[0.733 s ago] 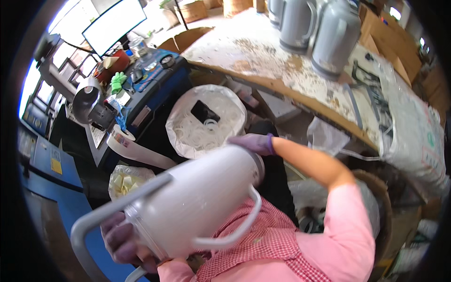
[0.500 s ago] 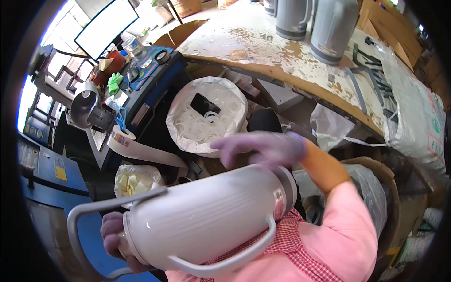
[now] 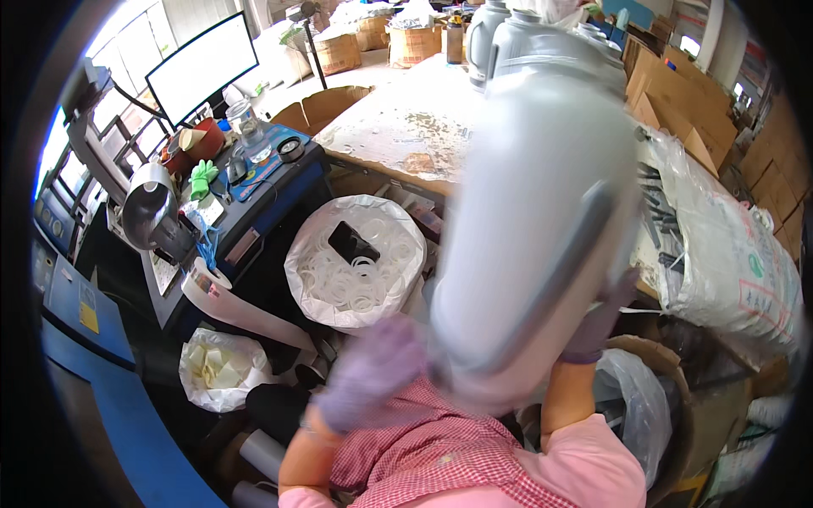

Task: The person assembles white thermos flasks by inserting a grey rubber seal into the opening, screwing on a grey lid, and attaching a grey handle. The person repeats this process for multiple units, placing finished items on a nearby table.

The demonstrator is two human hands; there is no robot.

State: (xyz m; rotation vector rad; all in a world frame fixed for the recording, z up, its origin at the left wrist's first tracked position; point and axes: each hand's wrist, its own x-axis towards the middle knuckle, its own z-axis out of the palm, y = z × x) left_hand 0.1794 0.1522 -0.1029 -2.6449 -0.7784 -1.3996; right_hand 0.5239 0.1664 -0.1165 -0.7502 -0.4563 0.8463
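A large grey vacuum jug [image 3: 517, 220], blurred by motion, is held up in front of me, its lower end toward my lap and its top toward the worktable. Its long grey side handle [image 3: 550, 292] faces me. My right hand [image 3: 597, 326], in a purple glove, grips the jug at its right side, the fingers partly hidden behind it. Next to the jug's lower left edge is my left hand [image 3: 377, 372], also gloved in purple. Motion smears its fingers, and I cannot tell whether it touches the jug.
Other grey jugs [image 3: 489, 38] stand on the worn white table [image 3: 398, 127]. A white-lined bin [image 3: 296, 279] holds clear rings and a black phone [image 3: 351, 244]. To the left are a blue desk with a monitor [image 3: 203, 68], a label roll [image 3: 207, 279] and a bag of scraps [image 3: 222, 368].
The jug has swung from lying sideways across my lap to nearly upright, moving right and toward the table. My left hand has left its end; my right hand has moved to its right side.
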